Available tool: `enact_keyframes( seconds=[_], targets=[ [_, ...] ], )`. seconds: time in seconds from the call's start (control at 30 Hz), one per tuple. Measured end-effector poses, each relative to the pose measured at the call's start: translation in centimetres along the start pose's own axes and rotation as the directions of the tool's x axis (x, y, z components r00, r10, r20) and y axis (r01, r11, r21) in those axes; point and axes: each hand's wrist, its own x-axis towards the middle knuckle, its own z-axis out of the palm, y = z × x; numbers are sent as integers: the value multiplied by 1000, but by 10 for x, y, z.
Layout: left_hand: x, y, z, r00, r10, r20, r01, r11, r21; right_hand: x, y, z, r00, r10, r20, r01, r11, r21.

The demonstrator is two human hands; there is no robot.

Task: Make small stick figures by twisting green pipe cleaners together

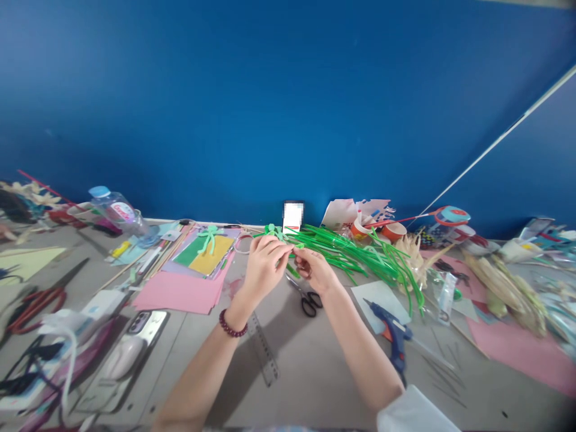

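Note:
My left hand [266, 264], with a dark red bead bracelet [233, 324] on its wrist, is raised above the table with thumb and fingertips pinched together. Close to it, my right hand [317, 270] is closed as well, its fingertips almost meeting those of the left. A small light green piece [299, 246] shows between the fingertips; its kind is too small to make out. Below the hands lie black-handled scissors [310, 303] and a clear ruler [263, 351]. Just behind and to the right spreads a bundle of long green stems [342, 246].
A phone [293, 216] stands against the blue wall. To the right lies a blue glue gun [396, 336] on white paper. Pink sheets [180, 293], a white phone [123, 360] and red-handled scissors [38, 309] are at left. A plastic bottle [119, 207] leans behind them.

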Motion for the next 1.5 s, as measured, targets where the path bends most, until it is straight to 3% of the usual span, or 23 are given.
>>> enact_keyframes(
  seconds=[0.17,0.27,0.33,0.43,0.57,0.67,0.77,0.87,1.17,1.3,1.5],
  targets=[
    [0,-2,-3,988,-153,-13,152,988,-27,-1,2,2,989,-129,69,138,981,-137],
    [1,-3,-4,972,-235,23,236,967,-100,0,2,1,958,-261,119,287,879,-381],
    [2,-2,-5,959,-278,60,284,946,-156,0,2,-1,887,-447,116,428,700,-571],
    [2,-1,-3,940,-327,99,341,913,-222,-1,0,-5,720,-658,223,554,350,-756],
    [1,-2,-1,929,-352,113,370,880,-297,-2,-4,-14,566,-659,496,663,6,-749],
    [1,-4,0,933,-334,134,360,872,-332,-1,-6,-19,504,-652,567,688,-94,-720],
    [2,-5,-2,938,-308,158,344,876,-338,0,-5,-21,483,-656,580,703,-104,-703],
    [3,-4,-7,946,-269,179,313,900,-304,1,-4,-21,489,-659,572,709,-82,-701],
    [5,-2,-19,961,-150,231,170,983,-69,1,-4,-20,501,-608,616,725,-95,-683],
    [7,0,-21,976,-79,204,74,997,33,0,-2,-14,534,-641,552,726,12,-688],
    [1,2,-13,984,1,181,-39,977,210,-1,3,-5,648,-682,339,658,277,-701]
  ],
)
